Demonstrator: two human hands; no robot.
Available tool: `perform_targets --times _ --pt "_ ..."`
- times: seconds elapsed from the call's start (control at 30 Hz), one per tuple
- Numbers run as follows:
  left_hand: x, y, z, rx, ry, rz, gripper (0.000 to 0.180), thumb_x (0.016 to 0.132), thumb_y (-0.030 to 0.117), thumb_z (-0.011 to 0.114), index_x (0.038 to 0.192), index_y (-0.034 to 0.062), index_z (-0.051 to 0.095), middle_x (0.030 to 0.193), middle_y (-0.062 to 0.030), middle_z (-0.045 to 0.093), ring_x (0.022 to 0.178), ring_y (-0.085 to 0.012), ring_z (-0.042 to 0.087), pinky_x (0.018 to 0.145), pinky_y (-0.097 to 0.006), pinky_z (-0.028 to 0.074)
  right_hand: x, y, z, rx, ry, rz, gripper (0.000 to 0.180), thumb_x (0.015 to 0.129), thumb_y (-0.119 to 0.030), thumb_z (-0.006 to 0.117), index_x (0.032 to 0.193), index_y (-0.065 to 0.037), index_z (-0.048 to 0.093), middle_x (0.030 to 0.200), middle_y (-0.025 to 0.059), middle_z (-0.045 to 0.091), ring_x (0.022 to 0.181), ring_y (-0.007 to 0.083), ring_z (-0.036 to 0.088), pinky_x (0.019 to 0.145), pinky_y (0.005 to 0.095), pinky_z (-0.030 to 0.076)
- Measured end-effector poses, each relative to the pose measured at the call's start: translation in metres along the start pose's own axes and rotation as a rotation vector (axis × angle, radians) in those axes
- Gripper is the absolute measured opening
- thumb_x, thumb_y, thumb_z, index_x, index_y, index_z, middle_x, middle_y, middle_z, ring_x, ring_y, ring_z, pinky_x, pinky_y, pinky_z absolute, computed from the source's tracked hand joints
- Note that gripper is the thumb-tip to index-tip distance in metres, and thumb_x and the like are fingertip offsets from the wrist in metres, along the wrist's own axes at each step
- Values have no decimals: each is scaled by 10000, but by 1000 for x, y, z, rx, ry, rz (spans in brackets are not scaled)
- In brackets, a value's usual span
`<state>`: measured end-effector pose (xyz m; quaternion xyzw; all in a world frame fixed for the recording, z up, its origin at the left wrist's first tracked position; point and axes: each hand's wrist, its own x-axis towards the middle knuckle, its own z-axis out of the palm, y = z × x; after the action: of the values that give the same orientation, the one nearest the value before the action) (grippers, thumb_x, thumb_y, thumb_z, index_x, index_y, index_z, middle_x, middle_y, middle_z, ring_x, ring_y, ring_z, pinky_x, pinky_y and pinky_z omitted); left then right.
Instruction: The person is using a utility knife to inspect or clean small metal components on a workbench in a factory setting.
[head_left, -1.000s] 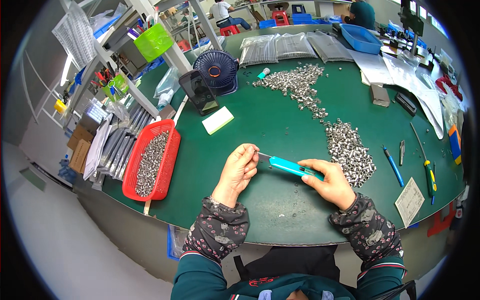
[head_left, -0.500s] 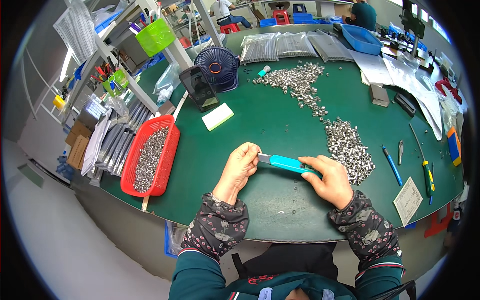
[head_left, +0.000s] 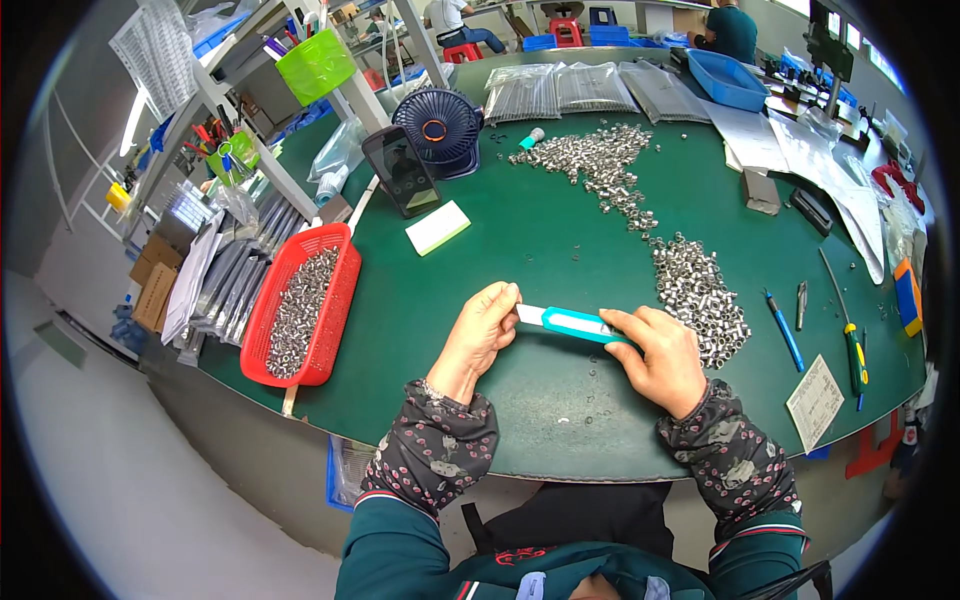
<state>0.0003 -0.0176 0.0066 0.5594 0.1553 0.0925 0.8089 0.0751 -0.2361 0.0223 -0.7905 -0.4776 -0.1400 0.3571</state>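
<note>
A teal utility knife [head_left: 575, 325] is gripped in my right hand [head_left: 655, 360], with its blade out and pointing left. At the blade's tip, the thumb and fingers of my left hand [head_left: 478, 335] are pinched together. Whatever lies between them is hidden or too small to make out. Both hands are above the near part of the green table. Close to my right hand lies a heap of small metal rings [head_left: 700, 300], and a second spread of metal rings [head_left: 600, 165] reaches toward the back.
A red basket [head_left: 343, 310] of small metal parts stands at left. Behind it are a phone [head_left: 402, 172], a fan [head_left: 437, 130] and a white-green pad [head_left: 437, 228]. At right lie a blue pen-like tool [head_left: 785, 332], a screwdriver [head_left: 855, 355] and a paper slip [head_left: 816, 403].
The knife has turned slightly in my right hand, so the flat of its blade and its side look brighter. My hands stay in nearly the same place.
</note>
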Motion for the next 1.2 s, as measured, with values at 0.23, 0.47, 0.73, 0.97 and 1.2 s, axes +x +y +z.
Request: perform_targets --times 0.23,0.47,0.73,0.97,1.2 --pt "-1 3 -3 36 -36 -41 250 875 262 478 718 68 466 512 41 329 393 -27 222 336 -164 183 0 -1 -1 13 18 -32 313 666 -114 631 975 -88 585 662 68 483 601 236 499 522 343 405" --pt "-2 5 -8 22 -97 -124 233 864 231 495 694 75 466 512 46 331 402 -26 238 333 -166 176 2 1 -4 -111 34 -127 353 631 -129 658 975 -114 578 651 38 457 606 199 481 515 321 395" --pt "-1 10 -14 44 -212 -251 252 848 224 523 654 80 449 496 48 322 413 -25 245 337 -169 159 10 0 -15 -319 86 -309 388 598 -112 654 980 -100 588 666 30 465 601 191 451 525 311 348" --pt "-2 7 -13 28 -212 -173 222 845 269 530 714 99 474 560 53 361 428 -6 248 352 -147 177 11 -1 -18 -398 160 -379 373 592 -110 657 961 -97 598 667 27 477 593 187 460 524 303 352" --pt "0 4 -12 -194 -134 46 108 858 160 508 868 53 510 702 1 461 448 -12 291 360 -129 222 2 3 -10 55 50 8 298 688 -130 629 979 -83 583 675 70 514 601 228 525 527 329 417"
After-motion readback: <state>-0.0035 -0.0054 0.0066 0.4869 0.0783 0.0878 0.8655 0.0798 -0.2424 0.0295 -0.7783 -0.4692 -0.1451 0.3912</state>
